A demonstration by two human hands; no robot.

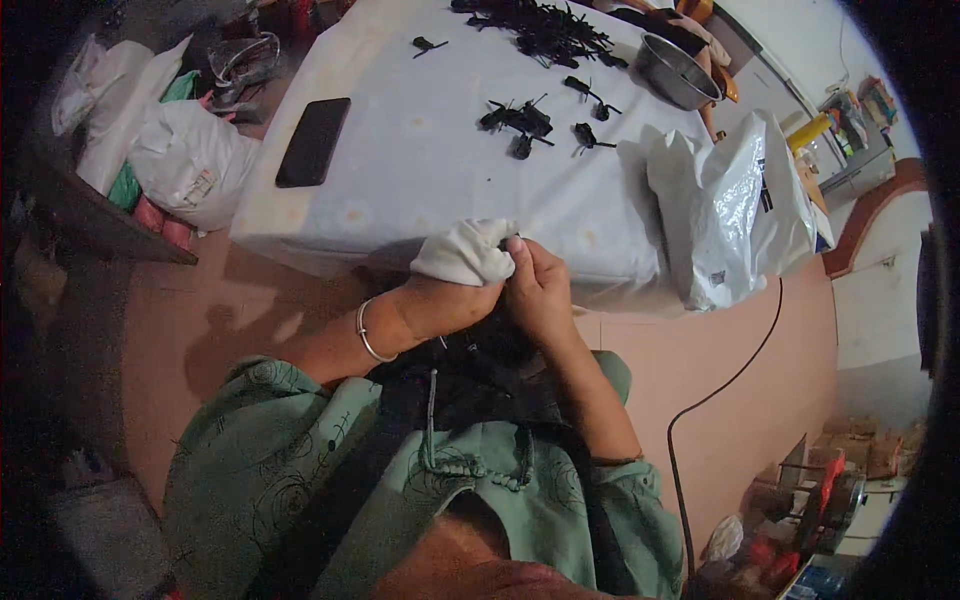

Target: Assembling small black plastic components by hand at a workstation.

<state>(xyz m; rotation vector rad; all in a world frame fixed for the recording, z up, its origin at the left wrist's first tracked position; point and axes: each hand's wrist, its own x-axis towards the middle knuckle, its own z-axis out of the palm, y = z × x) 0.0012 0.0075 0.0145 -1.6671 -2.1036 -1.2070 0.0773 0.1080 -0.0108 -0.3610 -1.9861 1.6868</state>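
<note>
At the near edge of the table, my two hands meet in front of my body. White cloth point(462, 252), perhaps a glove, covers the curled fingers of my left hand point(445, 300), which has a silver bangle at the wrist. The bare thumb and fingers of my right hand point(538, 285) pinch a small black part point(508, 243) against the cloth-covered fingers; most of that part is hidden. Similar small black parts with thin stems lie further off on the table, some in a loose cluster point(520, 120), others in a larger pile point(550, 35).
A pale flowered cloth covers the table point(400, 160). On it lie a dark phone point(313, 142), a metal bowl point(678, 72) and a white plastic bag point(715, 215). White sacks point(190, 160) stand at left. A black cable point(685, 420) crosses the floor at right. Another person's arm shows at the far right.
</note>
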